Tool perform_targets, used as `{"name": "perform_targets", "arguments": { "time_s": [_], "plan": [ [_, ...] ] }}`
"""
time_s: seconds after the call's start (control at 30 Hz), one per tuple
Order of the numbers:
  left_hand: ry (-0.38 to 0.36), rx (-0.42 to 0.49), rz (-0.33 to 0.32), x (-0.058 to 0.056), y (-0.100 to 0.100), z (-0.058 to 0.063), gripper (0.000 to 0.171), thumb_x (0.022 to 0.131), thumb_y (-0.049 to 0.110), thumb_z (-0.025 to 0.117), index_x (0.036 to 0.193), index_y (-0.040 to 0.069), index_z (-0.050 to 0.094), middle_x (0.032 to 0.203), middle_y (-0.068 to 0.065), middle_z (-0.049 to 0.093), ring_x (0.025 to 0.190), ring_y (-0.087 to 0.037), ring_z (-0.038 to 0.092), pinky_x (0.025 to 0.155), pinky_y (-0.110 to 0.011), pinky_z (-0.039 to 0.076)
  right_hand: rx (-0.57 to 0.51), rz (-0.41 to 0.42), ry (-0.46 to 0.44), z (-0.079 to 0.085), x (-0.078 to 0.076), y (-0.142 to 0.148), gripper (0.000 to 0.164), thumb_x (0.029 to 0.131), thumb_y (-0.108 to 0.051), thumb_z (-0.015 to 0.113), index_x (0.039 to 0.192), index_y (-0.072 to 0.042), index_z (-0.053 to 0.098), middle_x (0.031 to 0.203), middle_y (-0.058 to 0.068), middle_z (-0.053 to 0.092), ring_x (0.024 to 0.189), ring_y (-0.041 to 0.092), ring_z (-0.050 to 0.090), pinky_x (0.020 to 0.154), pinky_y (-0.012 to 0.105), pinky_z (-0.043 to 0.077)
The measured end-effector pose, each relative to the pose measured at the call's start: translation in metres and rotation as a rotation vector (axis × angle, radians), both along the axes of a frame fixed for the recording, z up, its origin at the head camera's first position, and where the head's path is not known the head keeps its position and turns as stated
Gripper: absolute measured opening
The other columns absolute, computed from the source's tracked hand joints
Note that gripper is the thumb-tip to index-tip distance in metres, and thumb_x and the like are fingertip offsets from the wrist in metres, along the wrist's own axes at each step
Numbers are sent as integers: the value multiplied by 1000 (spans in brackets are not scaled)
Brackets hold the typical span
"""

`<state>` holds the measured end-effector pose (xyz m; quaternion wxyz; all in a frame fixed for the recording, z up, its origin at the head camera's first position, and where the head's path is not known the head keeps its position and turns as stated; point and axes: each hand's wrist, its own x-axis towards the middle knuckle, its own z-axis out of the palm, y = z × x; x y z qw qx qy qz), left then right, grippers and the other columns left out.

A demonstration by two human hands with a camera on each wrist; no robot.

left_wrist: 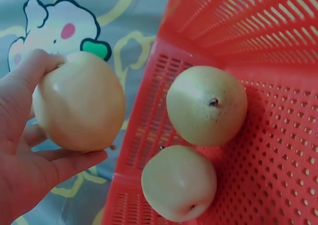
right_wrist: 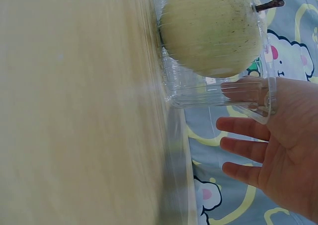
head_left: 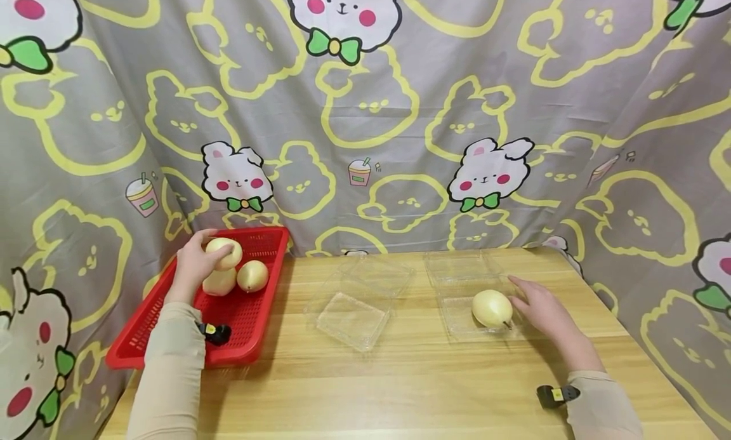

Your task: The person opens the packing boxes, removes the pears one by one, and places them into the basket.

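Observation:
Over the red basket (head_left: 268, 300), my left hand (head_left: 197, 262) grips a round yellow pear (left_wrist: 82, 103), thumb on one side and fingers on the other. Two more pears lie in the basket: one pear (left_wrist: 206, 106) shows its stem, another pear (left_wrist: 179, 184) lies beside it. On the right, a pear (head_left: 492, 308) sits in one half of an opened clear plastic box (head_left: 457, 310). My right hand (head_left: 542, 310) is at that box's right edge. In the right wrist view, three of its fingers (right_wrist: 243, 150) extend loosely below the box corner, and another digit shows through the clear wall.
A second clear plastic box (head_left: 354, 319) lies opened in the middle of the wooden table (head_left: 365, 395). Patterned curtain (head_left: 365, 110) hangs behind and at both sides. A black wrist device (head_left: 214, 333) is on the left sleeve, above the basket.

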<state>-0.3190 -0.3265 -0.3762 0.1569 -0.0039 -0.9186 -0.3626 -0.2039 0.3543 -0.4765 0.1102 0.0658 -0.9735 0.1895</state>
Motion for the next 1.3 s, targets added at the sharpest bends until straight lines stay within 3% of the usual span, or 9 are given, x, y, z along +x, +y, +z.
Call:
{"name": "perform_targets", "arguments": {
  "time_s": [0.17,0.47,0.9,1.13,1.3],
  "plan": [
    [-53,-60,-56,-7,-6,-5,74,90,46,64,143,0,41,135,-31,52,120,-44,49,100,-57,41,2,-1,1,-1,0,0,52,94,-15,59,140,4,45,131,35,53,118,55,49,100,66,38],
    [-142,-125,-160,-16,-16,-12,74,89,52,63,137,-3,49,138,-29,50,123,-44,47,103,-60,38,2,-3,11,-2,-1,0,51,95,-15,59,140,4,46,131,35,54,118,54,51,100,65,40],
    [-188,-99,-187,-28,-14,-22,77,87,50,67,140,-2,46,139,-27,49,118,-41,48,101,-57,42,-5,5,1,-2,0,0,51,95,-15,59,140,5,45,131,35,53,118,54,51,100,65,39],
    [-182,-137,-218,-31,-11,-26,73,86,46,70,136,-3,49,135,-27,53,116,-40,50,100,-55,42,-9,3,5,-2,0,0,51,95,-15,58,139,6,45,131,35,53,118,55,50,101,65,39],
    [-213,-121,-222,-32,-12,-27,71,85,47,70,135,0,51,131,-25,55,110,-37,52,92,-47,46,-8,-1,8,-1,-1,0,51,95,-16,58,140,6,45,132,35,52,119,55,50,101,65,38]
  ]
}}
